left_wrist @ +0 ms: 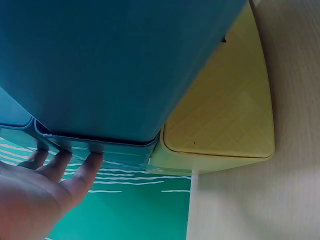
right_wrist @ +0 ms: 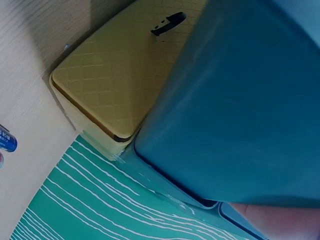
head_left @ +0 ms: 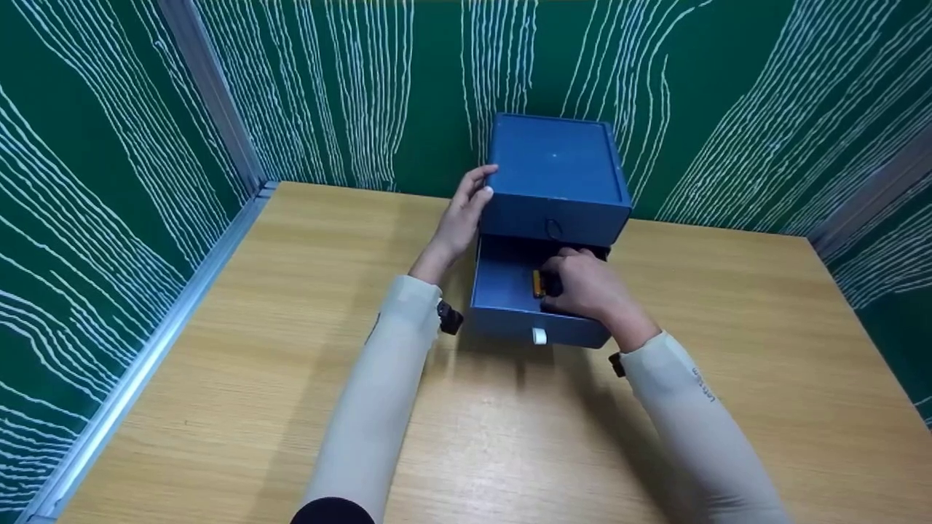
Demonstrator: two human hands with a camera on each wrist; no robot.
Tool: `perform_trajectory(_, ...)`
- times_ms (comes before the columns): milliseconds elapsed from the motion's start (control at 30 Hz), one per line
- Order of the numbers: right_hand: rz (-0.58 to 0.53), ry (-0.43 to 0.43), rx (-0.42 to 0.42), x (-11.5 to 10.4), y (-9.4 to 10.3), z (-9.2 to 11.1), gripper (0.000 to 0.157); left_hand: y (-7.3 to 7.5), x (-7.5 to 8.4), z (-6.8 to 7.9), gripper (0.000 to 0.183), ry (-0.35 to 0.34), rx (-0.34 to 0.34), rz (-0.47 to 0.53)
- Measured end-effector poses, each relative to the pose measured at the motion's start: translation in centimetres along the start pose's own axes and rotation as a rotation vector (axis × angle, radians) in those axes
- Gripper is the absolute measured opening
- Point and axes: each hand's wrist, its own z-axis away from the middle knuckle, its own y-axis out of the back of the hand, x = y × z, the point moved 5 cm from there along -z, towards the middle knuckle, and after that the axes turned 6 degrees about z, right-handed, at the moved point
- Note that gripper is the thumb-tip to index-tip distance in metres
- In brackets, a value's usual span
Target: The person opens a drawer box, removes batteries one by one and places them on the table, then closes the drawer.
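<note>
A blue drawer cabinet stands at the back of the table, its lower blue drawer pulled out. My left hand rests against the cabinet's left side; in the left wrist view its extended fingers touch the blue frame. Inside the drawer, my right hand has its thumb and curled fingers around a small orange and black object. The hand hides most of that object, so its kind is unclear. In the right wrist view the drawer's underside covers most of the hand.
Beneath the open drawer is a closed yellow drawer with a dark loop pull. A white tab marks the open drawer's front. A small blue cylinder lies on the table. Green panels with white lines stand behind.
</note>
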Motion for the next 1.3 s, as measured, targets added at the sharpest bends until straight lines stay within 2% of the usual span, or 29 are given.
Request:
perform_trajectory(400, 0.037, 0.038, 0.065, 0.03, -0.13, -0.08, 0.041, -0.04, 0.02, -0.11, 0.038, -0.02, 0.01, 0.017)
perform_trajectory(567, 0.045, 0.021, 0.042, 0.08, -0.1, -0.03, 0.042, -0.12, 0.1, -0.15, 0.038, -0.031, 0.003, 0.02)
perform_trajectory(867, 0.061, 0.011, 0.003, -0.02, -0.21, -0.02, 0.043, -0.08, 0.19, -0.01, 0.038, -0.012, 0.004, -0.015)
perform_trajectory(1067, 0.047, 0.014, 0.002, 0.02, -0.11, -0.03, 0.041, -0.02, 0.19, -0.11, 0.038, -0.017, 0.01, -0.003)
perform_trajectory(1300, -0.011, 0.014, 0.048, 0.12, 0.17, 0.06, 0.039, -0.09, 0.2, 0.0, 0.039, -0.042, 0.006, -0.016)
